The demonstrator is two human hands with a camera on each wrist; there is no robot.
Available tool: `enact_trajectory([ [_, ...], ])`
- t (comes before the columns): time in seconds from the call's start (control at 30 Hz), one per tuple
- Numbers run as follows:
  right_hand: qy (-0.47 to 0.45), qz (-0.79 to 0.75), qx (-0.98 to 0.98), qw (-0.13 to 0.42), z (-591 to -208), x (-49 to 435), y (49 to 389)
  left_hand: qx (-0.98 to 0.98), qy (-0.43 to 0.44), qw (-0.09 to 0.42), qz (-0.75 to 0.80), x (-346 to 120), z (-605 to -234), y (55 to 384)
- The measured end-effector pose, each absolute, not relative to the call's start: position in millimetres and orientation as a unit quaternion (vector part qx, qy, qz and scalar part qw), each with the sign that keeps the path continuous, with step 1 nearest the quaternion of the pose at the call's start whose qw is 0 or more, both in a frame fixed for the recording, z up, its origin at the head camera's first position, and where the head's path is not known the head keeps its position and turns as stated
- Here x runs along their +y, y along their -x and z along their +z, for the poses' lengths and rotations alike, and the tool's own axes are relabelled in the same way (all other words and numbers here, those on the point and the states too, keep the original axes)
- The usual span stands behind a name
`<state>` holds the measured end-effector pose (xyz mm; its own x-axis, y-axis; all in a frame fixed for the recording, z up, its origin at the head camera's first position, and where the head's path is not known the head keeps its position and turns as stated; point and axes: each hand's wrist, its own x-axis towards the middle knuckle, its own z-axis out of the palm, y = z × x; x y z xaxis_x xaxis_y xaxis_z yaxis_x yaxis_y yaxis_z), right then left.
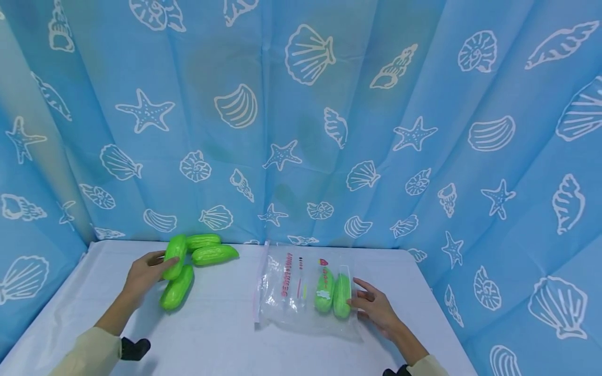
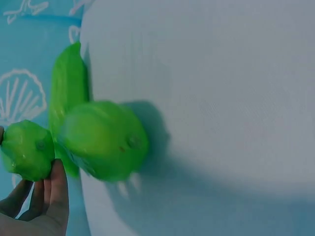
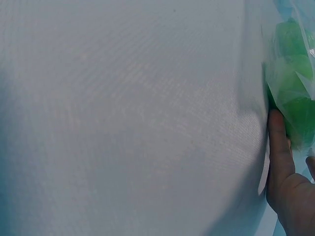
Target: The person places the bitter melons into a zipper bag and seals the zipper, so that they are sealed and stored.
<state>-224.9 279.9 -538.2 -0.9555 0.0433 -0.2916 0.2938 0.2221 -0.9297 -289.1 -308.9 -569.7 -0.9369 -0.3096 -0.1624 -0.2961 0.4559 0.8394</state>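
My left hand (image 1: 143, 277) grips a bright green cucumber (image 1: 176, 250), thumb on one side and fingers on the other. Under and behind it, another cucumber (image 1: 177, 288) lies on the table; two more, a front one (image 1: 213, 255) and a back one (image 1: 202, 241), lie to its right. A clear zip bag (image 1: 277, 282) with red print lies flat at centre right, holding two cucumbers (image 1: 342, 295). At the bag's right end, my right hand (image 1: 378, 310) holds it beside the nearer cucumber; in the right wrist view one finger (image 3: 278, 147) runs along the bag's side.
A white cloth covers the table (image 1: 216, 324). Behind and at both sides hangs a blue curtain (image 1: 301, 115) with white shells and starfish; its lower edge meets the table's back edge, close to the loose cucumbers.
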Motion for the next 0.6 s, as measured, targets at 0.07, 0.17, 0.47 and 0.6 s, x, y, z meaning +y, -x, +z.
enact_trajectory([
  [0.07, -0.110, -0.614, 0.775, 0.100, -539, 280, 225, -0.852, -0.164, 0.002, -0.497, -297, -554, 285],
  [0.17, -0.110, -0.611, 0.778, 0.100, -539, 280, 226, -0.847, -0.138, -0.021, -0.513, -271, -518, 269],
  [0.47, -0.115, -0.606, 0.780, 0.102, -539, 281, 226, -0.837, -0.092, -0.072, -0.534, -207, -479, 244],
  [0.6, -0.117, -0.604, 0.782, 0.103, -541, 280, 226, -0.825, -0.091, -0.088, -0.551, -193, -484, 246],
])
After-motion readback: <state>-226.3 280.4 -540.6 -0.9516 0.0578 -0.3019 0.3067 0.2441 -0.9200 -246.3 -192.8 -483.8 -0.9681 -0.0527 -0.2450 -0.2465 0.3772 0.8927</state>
